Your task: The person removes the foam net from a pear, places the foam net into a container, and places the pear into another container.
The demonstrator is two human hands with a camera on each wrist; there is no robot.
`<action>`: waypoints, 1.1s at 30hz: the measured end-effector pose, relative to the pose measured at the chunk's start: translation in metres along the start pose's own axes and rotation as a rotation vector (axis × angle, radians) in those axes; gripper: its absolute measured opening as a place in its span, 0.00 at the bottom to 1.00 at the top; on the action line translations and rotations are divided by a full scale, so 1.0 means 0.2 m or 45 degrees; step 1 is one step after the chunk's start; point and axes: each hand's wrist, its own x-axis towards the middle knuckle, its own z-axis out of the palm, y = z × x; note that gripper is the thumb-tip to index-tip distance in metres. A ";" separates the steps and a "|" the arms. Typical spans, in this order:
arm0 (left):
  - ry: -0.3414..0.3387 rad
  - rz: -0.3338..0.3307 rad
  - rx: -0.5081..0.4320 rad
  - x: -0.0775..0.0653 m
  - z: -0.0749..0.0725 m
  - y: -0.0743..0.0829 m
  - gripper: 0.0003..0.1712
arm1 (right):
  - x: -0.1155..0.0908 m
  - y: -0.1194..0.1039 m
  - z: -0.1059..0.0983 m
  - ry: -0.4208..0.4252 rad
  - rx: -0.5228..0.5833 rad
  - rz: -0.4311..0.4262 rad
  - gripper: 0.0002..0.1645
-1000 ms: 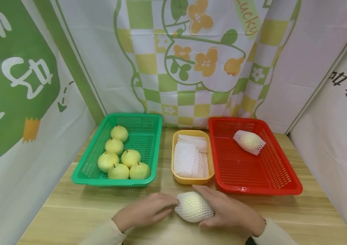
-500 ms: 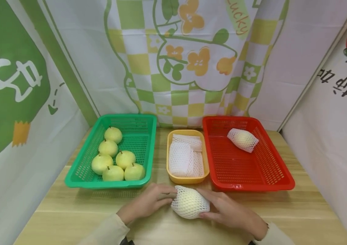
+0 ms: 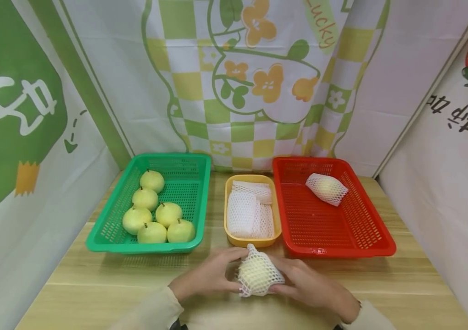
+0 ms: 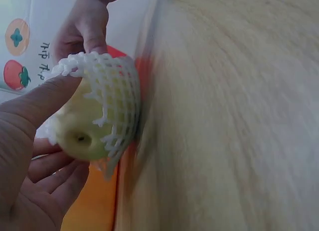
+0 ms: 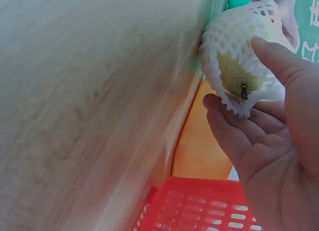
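A pale yellow pear (image 3: 256, 271) in a white foam net sleeve is between my two hands, low over the table. My left hand (image 3: 214, 274) holds it from the left, thumb on the net's edge and fingers beneath. In the left wrist view, one end of the pear (image 4: 82, 136) shows bare where the net opens. My right hand (image 3: 307, 283) grips the opposite side with thumb and fingers. Seen from the right wrist, the dark stem (image 5: 243, 91) pokes out of the net's other opening.
Several bare pears (image 3: 151, 233) lie in a green basket (image 3: 149, 248) at left. A small yellow bin (image 3: 254, 242) holds folded foam nets (image 3: 242, 213). At right, a red basket (image 3: 341, 252) contains one netted pear (image 3: 326, 188). White and printed curtains (image 3: 254, 91) surround the table (image 3: 93, 284).
Both hands have turned the netted pear, so one net end now points up toward the bin. My left hand has moved right, its fingers and thumb spreading around the pear.
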 end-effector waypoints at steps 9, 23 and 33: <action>-0.034 -0.065 -0.034 0.05 0.07 0.06 0.51 | 0.02 -0.02 0.00 0.000 -0.018 -0.060 0.36; 0.040 -0.086 -0.074 -0.01 0.03 0.04 0.45 | -0.01 0.00 -0.04 0.072 -0.010 -0.090 0.20; 0.078 -0.056 0.009 -0.10 -0.04 0.02 0.46 | -0.01 0.01 -0.07 0.039 0.031 0.051 0.22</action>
